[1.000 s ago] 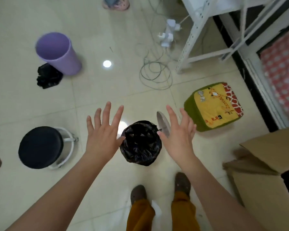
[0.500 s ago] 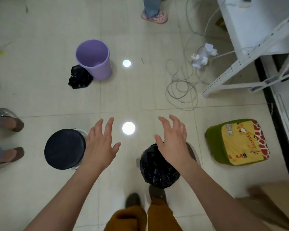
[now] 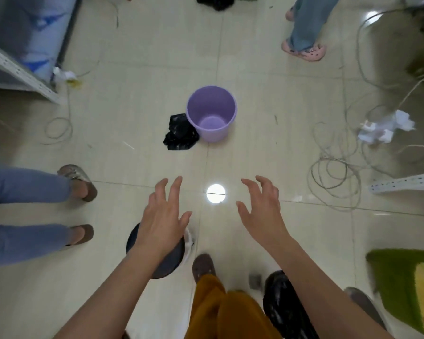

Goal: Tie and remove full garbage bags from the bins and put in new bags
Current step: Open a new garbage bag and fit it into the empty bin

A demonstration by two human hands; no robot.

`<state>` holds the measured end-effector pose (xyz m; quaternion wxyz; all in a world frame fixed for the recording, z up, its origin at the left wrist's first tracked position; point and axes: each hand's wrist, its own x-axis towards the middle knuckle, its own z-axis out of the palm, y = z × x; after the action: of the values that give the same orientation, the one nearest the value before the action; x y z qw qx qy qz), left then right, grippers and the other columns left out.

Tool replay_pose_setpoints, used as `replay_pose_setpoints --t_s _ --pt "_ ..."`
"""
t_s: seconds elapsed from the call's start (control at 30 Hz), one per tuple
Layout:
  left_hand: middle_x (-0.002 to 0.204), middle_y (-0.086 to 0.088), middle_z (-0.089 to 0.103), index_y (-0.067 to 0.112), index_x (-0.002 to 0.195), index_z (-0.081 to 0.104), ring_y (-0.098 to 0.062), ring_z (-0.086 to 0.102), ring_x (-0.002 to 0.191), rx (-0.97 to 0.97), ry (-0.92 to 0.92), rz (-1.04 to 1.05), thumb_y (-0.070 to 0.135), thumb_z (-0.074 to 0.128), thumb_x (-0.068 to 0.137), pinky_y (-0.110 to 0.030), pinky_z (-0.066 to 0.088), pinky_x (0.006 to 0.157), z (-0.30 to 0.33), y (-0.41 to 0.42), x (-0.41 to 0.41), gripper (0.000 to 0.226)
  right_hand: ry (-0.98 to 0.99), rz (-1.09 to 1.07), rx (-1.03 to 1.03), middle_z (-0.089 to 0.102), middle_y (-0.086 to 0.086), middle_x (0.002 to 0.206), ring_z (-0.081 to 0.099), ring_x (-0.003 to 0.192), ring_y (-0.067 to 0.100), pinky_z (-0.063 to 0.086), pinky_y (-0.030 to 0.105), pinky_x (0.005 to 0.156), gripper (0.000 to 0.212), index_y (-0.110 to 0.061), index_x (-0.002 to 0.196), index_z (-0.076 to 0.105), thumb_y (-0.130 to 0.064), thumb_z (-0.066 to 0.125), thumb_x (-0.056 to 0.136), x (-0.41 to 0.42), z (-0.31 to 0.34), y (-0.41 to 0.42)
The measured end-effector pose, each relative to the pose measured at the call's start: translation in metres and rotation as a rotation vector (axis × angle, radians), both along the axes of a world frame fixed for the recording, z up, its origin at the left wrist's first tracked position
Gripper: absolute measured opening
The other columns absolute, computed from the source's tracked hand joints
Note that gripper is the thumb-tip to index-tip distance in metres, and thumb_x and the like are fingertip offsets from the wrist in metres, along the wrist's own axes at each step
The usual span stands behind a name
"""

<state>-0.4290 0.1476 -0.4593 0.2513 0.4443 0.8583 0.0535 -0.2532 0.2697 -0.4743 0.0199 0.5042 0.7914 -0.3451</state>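
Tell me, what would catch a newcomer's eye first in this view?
Probably the purple bin, standing upright with no liner on the pale tiled floor, with a crumpled black bag beside it. Nearer the camera, the left hand and right hand are stretched forward, holding nothing, either side of a bright light reflection.

Floor [image 3: 267, 77]: glossy, smooth tile. Purple bin [image 3: 211, 113]: smooth matt plastic. Black bag [image 3: 180, 133] beside it: crinkled, shiny plastic film. Green cushion [image 3: 397, 275]: rough fuzzy cloth. Shelf frame [image 3: 22, 77]: white-painted perforated metal.
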Motion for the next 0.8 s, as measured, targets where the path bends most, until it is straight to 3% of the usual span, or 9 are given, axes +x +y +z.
replay_pose_setpoints --t_s 0.27,0.47,0.8 --pt "0.150 -0.005 0.009 0.024 0.152 0.010 -0.029 0.043 0.123 -0.032 -0.078 0.108 0.025 0.058 0.093 -0.040 0.049 0.088 -0.018 0.085 -0.094 0.075 0.023 0.090 -0.015 0.026 0.005 0.152 0.023 0.136 0.021 0.029 0.034 0.114 0.051 -0.021 0.145 0.039 -0.019 0.053 0.096 -0.101 -0.017 0.097" --pt "0.149 -0.006 0.013 0.022 0.152 0.012 -0.028 0.056 0.104 -0.118 -0.090 0.195 0.024 0.054 0.095 -0.037 0.050 0.079 -0.055 0.178 -0.144 0.071 -0.029 0.245 0.008 0.032 0.006 0.148 0.030 0.134 0.022 0.029 0.033 0.112 0.050 -0.020 0.145 0.037 -0.020 0.049 0.097 -0.167 -0.056 0.187" --pt "0.151 -0.009 0.015 0.018 0.151 0.019 -0.031 0.041 0.126 -0.104 -0.025 0.178 0.034 0.055 0.094 -0.048 0.049 0.091 -0.130 0.252 -0.232 0.069 -0.076 0.351 -0.019 0.031 0.010 0.147 0.030 0.132 0.026 0.029 0.034 0.110 0.061 -0.021 0.149 0.026 -0.032 0.054 0.096 -0.267 -0.131 0.252"
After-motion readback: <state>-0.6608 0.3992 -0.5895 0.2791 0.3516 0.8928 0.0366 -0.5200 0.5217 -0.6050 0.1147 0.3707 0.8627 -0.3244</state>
